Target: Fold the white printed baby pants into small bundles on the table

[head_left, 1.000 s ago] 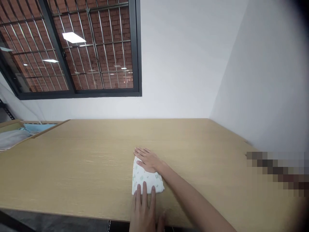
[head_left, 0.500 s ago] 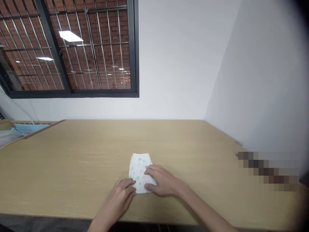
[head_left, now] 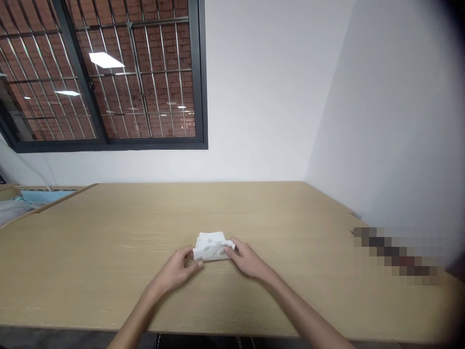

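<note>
A small white cloth (head_left: 211, 246) with a faint printed pattern lies folded on the wooden table (head_left: 109, 252), near its front middle. My left hand (head_left: 178, 268) grips the cloth's near left corner, fingers curled around the edge. My right hand (head_left: 245, 257) pinches the near right corner. The near edge of the cloth is lifted and doubled back toward the far side, so the cloth looks short and thick.
A wall runs along the table's far edge, with a barred window (head_left: 101, 72) at upper left. Another wall bounds the right side. At far left a wooden tray (head_left: 22, 206) holds grey and blue fabric. A blurred patch sits at the right edge.
The right hand slid from the cloth's far end to its near right corner. Both hands then took the near edge and lifted it toward the far side, shortening the cloth.
</note>
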Tool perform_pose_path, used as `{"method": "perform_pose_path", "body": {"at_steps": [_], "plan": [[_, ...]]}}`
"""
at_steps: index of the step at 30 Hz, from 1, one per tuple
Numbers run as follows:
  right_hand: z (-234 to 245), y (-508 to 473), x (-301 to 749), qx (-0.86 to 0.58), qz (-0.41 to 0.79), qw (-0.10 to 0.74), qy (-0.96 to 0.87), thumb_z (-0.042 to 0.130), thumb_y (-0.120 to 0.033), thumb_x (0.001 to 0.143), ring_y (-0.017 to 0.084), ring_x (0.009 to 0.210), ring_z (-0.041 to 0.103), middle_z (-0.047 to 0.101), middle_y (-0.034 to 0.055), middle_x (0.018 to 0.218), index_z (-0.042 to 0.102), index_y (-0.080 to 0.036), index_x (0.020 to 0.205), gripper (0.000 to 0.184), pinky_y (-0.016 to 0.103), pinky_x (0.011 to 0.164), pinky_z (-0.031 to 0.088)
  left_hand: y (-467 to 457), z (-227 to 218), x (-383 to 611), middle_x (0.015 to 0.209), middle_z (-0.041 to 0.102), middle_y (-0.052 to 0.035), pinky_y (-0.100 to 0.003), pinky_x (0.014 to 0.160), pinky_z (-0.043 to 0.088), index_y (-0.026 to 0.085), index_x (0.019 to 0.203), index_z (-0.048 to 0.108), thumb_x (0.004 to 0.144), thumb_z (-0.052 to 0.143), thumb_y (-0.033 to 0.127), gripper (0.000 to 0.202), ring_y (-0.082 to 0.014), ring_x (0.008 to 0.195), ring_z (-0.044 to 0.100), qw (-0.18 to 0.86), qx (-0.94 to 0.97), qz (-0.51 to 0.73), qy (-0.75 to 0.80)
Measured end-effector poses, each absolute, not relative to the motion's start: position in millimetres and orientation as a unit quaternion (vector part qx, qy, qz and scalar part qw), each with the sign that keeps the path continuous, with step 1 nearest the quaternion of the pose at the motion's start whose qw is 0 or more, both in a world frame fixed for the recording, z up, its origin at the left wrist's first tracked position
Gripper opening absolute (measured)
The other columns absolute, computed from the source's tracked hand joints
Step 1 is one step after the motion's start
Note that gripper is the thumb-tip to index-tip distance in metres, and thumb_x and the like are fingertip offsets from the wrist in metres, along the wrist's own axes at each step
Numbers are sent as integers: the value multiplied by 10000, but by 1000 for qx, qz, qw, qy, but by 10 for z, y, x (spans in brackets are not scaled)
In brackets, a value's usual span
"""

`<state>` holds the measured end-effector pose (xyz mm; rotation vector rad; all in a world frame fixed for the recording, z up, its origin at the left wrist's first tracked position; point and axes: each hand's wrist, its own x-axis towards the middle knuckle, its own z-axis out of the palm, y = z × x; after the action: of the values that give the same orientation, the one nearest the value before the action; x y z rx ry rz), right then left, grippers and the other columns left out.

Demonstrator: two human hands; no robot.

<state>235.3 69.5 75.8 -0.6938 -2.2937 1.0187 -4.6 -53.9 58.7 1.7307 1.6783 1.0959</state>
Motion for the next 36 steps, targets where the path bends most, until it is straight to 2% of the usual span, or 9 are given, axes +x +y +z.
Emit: {"method": "perform_pose_path", "body": {"at_steps": [5, 10, 13, 16, 20, 25, 29, 32, 36], "plan": [[627, 897, 2129, -350, 327, 294, -827, 453, -458, 995, 218, 792, 642, 698, 46, 880, 594, -200, 974, 296, 301, 686, 478, -184, 392, -120, 783, 637, -18, -285, 644, 456, 177, 902, 589, 906, 553, 464, 289, -188, 711, 609, 186, 585, 430, 662], [463, 1087, 1930, -416, 270, 311, -810, 452, -370, 981, 233, 874, 656, 704, 89, 972, 590, -182, 1025, 237, 324, 767, 488, 50, 317, -145, 885, 658, -34, -297, 737, 487, 160, 1203, 481, 921, 533, 362, 351, -190, 806, 651, 131, 557, 419, 705], [384, 1120, 1888, -453, 240, 307, -802, 512, -311, 940, 286, 932, 655, 699, 151, 1012, 592, -143, 1085, 237, 384, 821, 489, 98, 303, -134, 877, 677, -46, -314, 743, 493, 151, 1230, 463, 897, 567, 286, 373, -209, 811, 669, 104, 556, 376, 734], [394, 1054, 1897, -462, 195, 316, -805, 501, -292, 950, 342, 1144, 587, 657, 208, 1185, 582, -119, 1204, 318, 472, 983, 428, 92, 312, -64, 1054, 686, -149, -405, 882, 493, 116, 1243, 476, 903, 542, 248, 371, -281, 1005, 664, 46, 565, 340, 750], [530, 889, 1905, -357, 98, 335, -866, 334, -345, 1045, 301, 1389, 414, 517, 175, 1468, 506, -150, 1405, 444, 483, 1154, 280, 51, 342, 140, 1416, 490, -278, -530, 1130, 336, 33, 1397, 397, 989, 397, 341, 511, -355, 1376, 443, -34, 623, 303, 720], [585, 762, 1809, -223, 112, 229, -941, 196, -430, 1081, 222, 1487, 315, 394, 106, 1594, 405, -151, 1527, 566, 432, 1222, 230, 63, 277, 400, 1631, 284, -150, -482, 1234, 217, 129, 1553, 300, 951, 444, 342, 655, -296, 1521, 222, -25, 741, 209, 637], [473, 783, 1765, -223, 109, 167, -954, 138, -483, 1075, 222, 1522, 241, 306, 105, 1630, 310, -124, 1573, 638, 444, 1253, 164, 90, 173, 458, 1641, 196, -154, -520, 1244, 168, 114, 1569, 277, 912, 474, 332, 720, -347, 1529, 143, -9, 733, 153, 663], [395, 862, 1827, -246, 90, 153, -953, 131, -527, 1064, 228, 1540, 182, 241, 96, 1649, 288, -141, 1583, 665, 460, 1259, 130, 72, 123, 416, 1644, 135, -163, -503, 1253, 145, 58, 1575, 210, 973, 389, 437, 734, -328, 1536, 86, -12, 713, 138, 687], [330, 1005, 2024, -289, 92, 137, -943, 124, -572, 1049, 250, 1544, 158, 192, 102, 1657, 250, -145, 1595, 704, 489, 1251, 155, 2, 97, 282, 1633, 140, -207, -525, 1240, 191, -13, 1557, 199, 1008, 256, 593, 820, -338, 1529, 134, -22, 696, 135, 705]]}}
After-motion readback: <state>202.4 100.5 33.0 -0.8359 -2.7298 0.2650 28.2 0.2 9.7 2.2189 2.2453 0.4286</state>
